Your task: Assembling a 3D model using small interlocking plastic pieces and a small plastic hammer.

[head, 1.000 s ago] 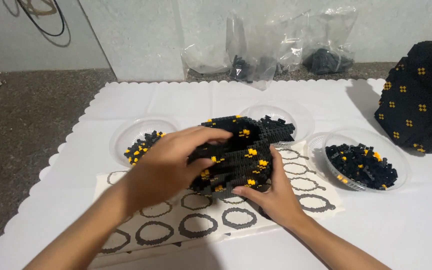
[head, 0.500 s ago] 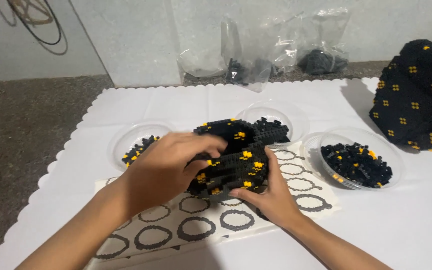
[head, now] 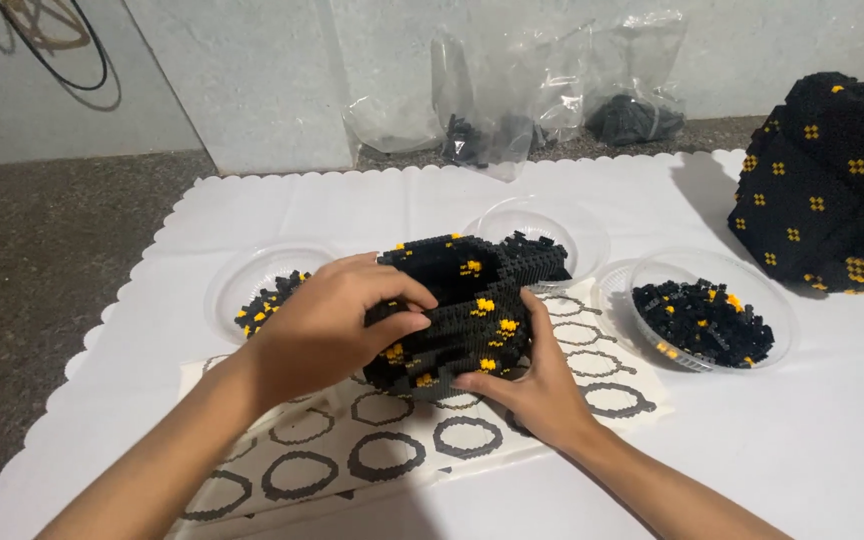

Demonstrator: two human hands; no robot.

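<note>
We hold a black and yellow brick model (head: 462, 310) with both our hands. It sits near the middle of the white table cover (head: 832, 430), on a sheet with black rings (head: 372, 450) drawn on it. The model is hollow and open at the top, made of tiny bricks.

Our left hand (head: 327, 325) wraps over the left side of the model, with the fingers curled tight on its front wall. Our right hand (head: 537, 380) presses on the low front right part, thumb and fingers touching the bricks.

A clear bowl with black and yellow bits (head: 707, 310) sits just to the right of the model. Another clear bowl with a few bits (head: 262, 295) sits to the left, partly behind our left hand. A third clear bowl (head: 552, 225) stands behind the model.

A big black block shape with yellow dots (head: 832, 180) stands at the far right edge of the cover. Clear plastic bags (head: 532, 90) lie past the far edge, by the wall.
</note>
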